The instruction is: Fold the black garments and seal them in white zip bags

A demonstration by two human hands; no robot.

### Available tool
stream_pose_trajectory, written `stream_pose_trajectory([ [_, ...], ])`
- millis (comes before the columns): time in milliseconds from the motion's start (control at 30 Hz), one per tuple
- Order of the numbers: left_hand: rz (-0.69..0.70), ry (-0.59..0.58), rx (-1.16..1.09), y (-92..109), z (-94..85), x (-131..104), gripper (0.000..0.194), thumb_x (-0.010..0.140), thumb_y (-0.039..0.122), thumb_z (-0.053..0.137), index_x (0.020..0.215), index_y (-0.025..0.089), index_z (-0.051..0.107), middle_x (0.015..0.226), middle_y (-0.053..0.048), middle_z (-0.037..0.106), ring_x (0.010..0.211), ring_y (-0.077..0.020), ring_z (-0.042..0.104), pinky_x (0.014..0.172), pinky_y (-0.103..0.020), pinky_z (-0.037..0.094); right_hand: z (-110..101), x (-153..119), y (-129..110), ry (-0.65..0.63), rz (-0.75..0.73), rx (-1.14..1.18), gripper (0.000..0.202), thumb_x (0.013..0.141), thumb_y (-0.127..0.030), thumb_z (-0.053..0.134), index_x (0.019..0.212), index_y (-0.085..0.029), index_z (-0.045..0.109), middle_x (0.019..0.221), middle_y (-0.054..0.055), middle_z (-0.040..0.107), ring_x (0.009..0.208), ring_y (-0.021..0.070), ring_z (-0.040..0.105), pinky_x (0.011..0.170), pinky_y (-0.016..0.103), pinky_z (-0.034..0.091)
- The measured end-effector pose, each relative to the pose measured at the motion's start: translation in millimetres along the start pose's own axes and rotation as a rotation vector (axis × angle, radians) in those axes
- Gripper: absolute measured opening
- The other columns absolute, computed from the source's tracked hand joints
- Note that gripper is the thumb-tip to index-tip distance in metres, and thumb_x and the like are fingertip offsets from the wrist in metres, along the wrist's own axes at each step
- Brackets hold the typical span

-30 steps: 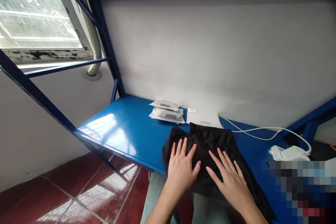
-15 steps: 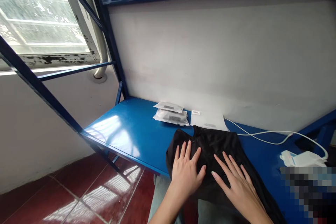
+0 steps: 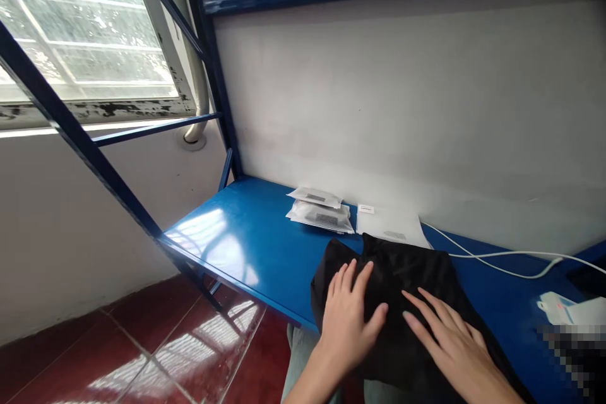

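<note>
A black garment (image 3: 402, 341) lies over the front edge of the blue desk (image 3: 279, 271), partly hanging toward my lap. My left hand (image 3: 348, 309) rests on its left part with the fingers stretched out and the thumb apart. On the right part of the cloth is my right hand (image 3: 449, 334), its fingers also extended and slightly spread. Neither hand grips the fabric. Just behind the garment a flat white packet (image 3: 391, 227) lies partly covered by it. What kind of garment it is I cannot tell.
Several white zip bags (image 3: 322, 214) are stacked near the wall. A white cable (image 3: 511, 255) runs rightward behind a white power strip (image 3: 572, 309). Blue metal bars (image 3: 85, 145) rise at the left, beside a window (image 3: 89, 31). Red tiles (image 3: 180, 347) cover the floor.
The view has turned slightly left, so everything sits further right. My left hand's fingers have drawn closer together and both hands appear slightly lifted or arched. The garment lies much the same.
</note>
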State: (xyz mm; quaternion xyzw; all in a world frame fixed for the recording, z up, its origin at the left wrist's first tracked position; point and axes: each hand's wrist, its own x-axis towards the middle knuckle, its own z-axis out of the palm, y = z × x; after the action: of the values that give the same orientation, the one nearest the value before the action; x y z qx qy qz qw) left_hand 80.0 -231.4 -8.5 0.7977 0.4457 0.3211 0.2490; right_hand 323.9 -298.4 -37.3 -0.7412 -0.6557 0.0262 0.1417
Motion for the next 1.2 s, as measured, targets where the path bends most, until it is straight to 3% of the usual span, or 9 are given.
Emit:
stream_pose_trajectory([
  [133,-0.077,0.128,-0.401,-35,-56.9,50,0.036,0.107,0.038,0.037,0.133,0.024,0.058,0.132,-0.010,0.068,0.119,-0.0213,0.067,0.097,-0.035,0.058,-43,74,-38,0.065,-0.188,0.042,0.045,0.102,-0.059,0.040,0.135,-0.040,0.063,0.139,0.006,0.066,0.130,0.0348,0.060,0.100,0.055,0.053],
  [300,-0.247,0.298,0.018,-103,-129.6,164,0.028,0.100,0.029,0.051,0.124,0.021,0.064,0.133,-0.014,0.063,0.128,-0.0273,0.057,0.108,-0.042,0.046,-45,214,-123,0.064,-0.439,0.069,0.049,0.102,-0.035,0.045,0.150,-0.028,0.051,0.149,0.008,0.060,0.134,0.0300,0.059,0.099,0.043,0.057],
  [433,-0.349,0.219,0.043,-145,-140.5,228,0.021,0.093,0.029,0.063,0.105,0.013,0.069,0.093,-0.012,0.072,0.095,-0.0270,0.067,0.090,-0.038,0.052,-3,288,-156,-0.006,-0.463,-0.006,0.054,0.093,-0.019,0.055,0.147,-0.026,0.058,0.145,0.008,0.065,0.124,0.0309,0.068,0.098,0.043,0.059],
  [533,-0.326,0.183,0.012,-154,-139.8,241,0.019,0.089,0.024,0.065,0.102,0.013,0.072,0.074,-0.004,0.068,0.075,-0.0206,0.065,0.075,-0.029,0.051,4,302,-158,-0.017,-0.459,-0.008,0.057,0.091,-0.007,0.049,0.141,-0.031,0.064,0.138,0.003,0.070,0.113,0.0289,0.074,0.092,0.042,0.062],
  [667,-0.183,0.216,-0.070,-111,-142.8,214,0.030,0.097,0.024,0.054,0.122,0.020,0.070,0.079,0.000,0.066,0.073,-0.0147,0.061,0.071,-0.023,0.047,-45,261,-132,0.122,-0.515,0.008,0.069,0.089,0.001,0.044,0.147,-0.033,0.058,0.149,0.000,0.063,0.129,0.0267,0.065,0.104,0.044,0.058],
  [833,0.154,0.148,-0.287,-15,-95.7,113,0.025,0.102,0.034,0.055,0.118,0.024,0.072,0.094,-0.003,0.071,0.079,-0.0152,0.062,0.074,-0.025,0.049,-102,115,-45,0.280,-0.615,0.021,0.084,0.085,0.008,0.040,0.157,-0.035,0.044,0.160,-0.001,0.050,0.146,0.0244,0.049,0.123,0.049,0.041],
  [967,0.031,0.021,-0.084,18,-19.5,36,0.025,0.102,0.024,0.054,0.119,0.026,0.072,0.097,-0.005,0.070,0.083,-0.0184,0.065,0.077,-0.030,0.050,-78,-1,24,0.181,-0.483,-0.012,0.074,0.088,0.004,0.043,0.152,-0.032,0.052,0.158,0.005,0.051,0.141,0.0292,0.054,0.112,0.052,0.052],
  [1067,-0.051,0.168,0.220,34,15.5,16,0.024,0.099,0.022,0.060,0.119,0.026,0.073,0.108,-0.010,0.066,0.097,-0.0258,0.063,0.080,-0.036,0.049,-57,-38,51,0.248,-0.365,0.060,0.040,0.097,-0.009,0.053,0.129,-0.027,0.069,0.133,0.009,0.070,0.118,0.0279,0.069,0.099,0.048,0.058],
  [1200,0.339,0.106,0.308,69,27.9,20,0.023,0.097,0.032,0.069,0.120,0.028,0.072,0.121,-0.008,0.066,0.110,-0.0275,0.060,0.088,-0.040,0.046,-50,-41,59,0.318,-0.321,0.228,0.019,0.100,-0.016,0.058,0.104,-0.026,0.074,0.104,0.006,0.075,0.095,0.0221,0.072,0.086,0.039,0.058],
])
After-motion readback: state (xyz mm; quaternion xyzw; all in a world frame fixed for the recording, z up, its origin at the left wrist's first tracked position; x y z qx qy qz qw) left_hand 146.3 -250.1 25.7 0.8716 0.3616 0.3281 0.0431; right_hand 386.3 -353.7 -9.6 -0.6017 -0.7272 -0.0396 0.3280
